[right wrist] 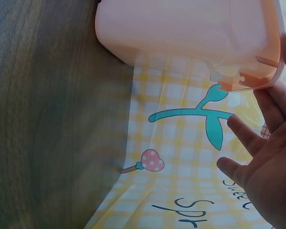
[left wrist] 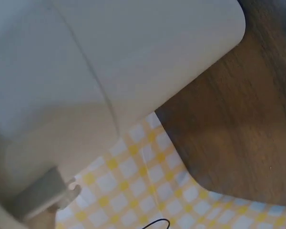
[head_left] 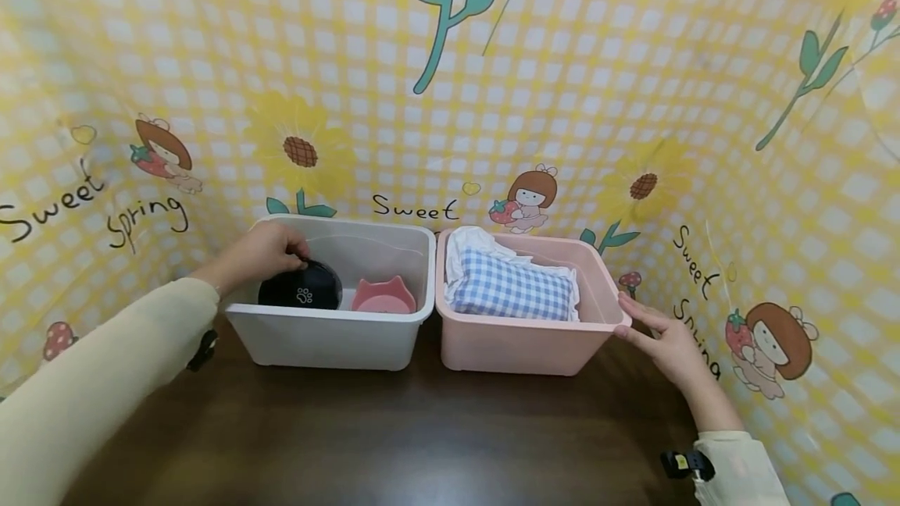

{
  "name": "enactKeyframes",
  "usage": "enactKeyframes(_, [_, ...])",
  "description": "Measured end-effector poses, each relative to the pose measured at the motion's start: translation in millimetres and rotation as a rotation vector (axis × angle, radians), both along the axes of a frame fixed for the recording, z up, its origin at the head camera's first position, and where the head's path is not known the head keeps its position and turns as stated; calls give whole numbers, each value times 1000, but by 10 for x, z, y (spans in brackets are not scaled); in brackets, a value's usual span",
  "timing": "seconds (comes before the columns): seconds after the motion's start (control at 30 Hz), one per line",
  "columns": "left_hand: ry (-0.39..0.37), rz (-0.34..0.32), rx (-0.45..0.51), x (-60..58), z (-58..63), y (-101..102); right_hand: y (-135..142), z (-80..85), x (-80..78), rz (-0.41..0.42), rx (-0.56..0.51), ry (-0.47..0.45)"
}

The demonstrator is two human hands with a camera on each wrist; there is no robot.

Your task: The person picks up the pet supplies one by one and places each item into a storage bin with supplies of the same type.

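Note:
My left hand (head_left: pixel 270 252) reaches over the left end of the grey bin (head_left: pixel 323 338). Its fingers pinch the upper edge of a black round dish with a white paw print (head_left: pixel 298 287), tilted up inside the bin. A pink cat-eared bowl (head_left: pixel 383 297) sits beside it. My right hand (head_left: pixel 664 342) touches the front right rim corner of the pink bin (head_left: pixel 520 350), thumb and fingers extended on either side of the corner. In that bin lies a blue gingham pillow with white ruffles (head_left: pixel 513 281). The left wrist view hides the left hand's fingers behind the grey bin's outer wall (left wrist: pixel 109 57).
Both bins stand side by side on a dark brown wooden table (head_left: pixel 394 436). A yellow checked cloth (head_left: pixel 436 139) with printed flowers and girls rises behind and at both sides. Dark wrist cameras (head_left: pixel 689 465) are strapped on the cream sleeves.

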State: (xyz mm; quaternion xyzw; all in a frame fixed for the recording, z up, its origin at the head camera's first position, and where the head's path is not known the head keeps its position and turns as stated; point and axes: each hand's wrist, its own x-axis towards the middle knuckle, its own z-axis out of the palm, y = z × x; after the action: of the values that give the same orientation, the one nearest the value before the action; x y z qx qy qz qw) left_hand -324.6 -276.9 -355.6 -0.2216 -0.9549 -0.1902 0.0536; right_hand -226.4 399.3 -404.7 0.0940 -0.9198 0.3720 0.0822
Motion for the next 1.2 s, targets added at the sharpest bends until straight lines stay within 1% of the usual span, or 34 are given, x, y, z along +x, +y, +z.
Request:
enactKeyframes(0.1, [-4, 15, 24, 12, -53, -39, -16, -7, -9, 0, -1, -4])
enactKeyframes(0.2, [-2, 18, 28, -13, -82, -55, -20, -3, -14, -6, 3, -6])
enactKeyframes(0.4, [11, -10, -62, -144, -120, -17, -1, 17, 26, -8, 1, -12])
enactKeyframes(0.57, [46, -16, -112, -199, -188, -22, 4, 8, 18, 1, 7, -4])
enactKeyframes(0.7, [51, -10, -125, -231, -285, -70, -20, 24, -4, 17, 19, -8])
enactKeyframes(0.87, [33, -11, -127, -268, -326, -90, -24, 42, -29, 21, 25, -14])
enactKeyframes(0.97, [23, 3, -142, -283, -337, -99, -17, 17, -40, 25, 27, 1])
enactKeyframes(1.07, [10, 16, -136, -281, -315, -97, -15, -23, -34, 22, 11, 18])
enactKeyframes(1.13, [-8, 6, -100, -260, -280, -88, -16, -55, -18, 18, -10, 23])
enactKeyframes(1.2, [-41, -6, -35, -218, -234, -74, -18, -82, 4, 7, -30, 30])
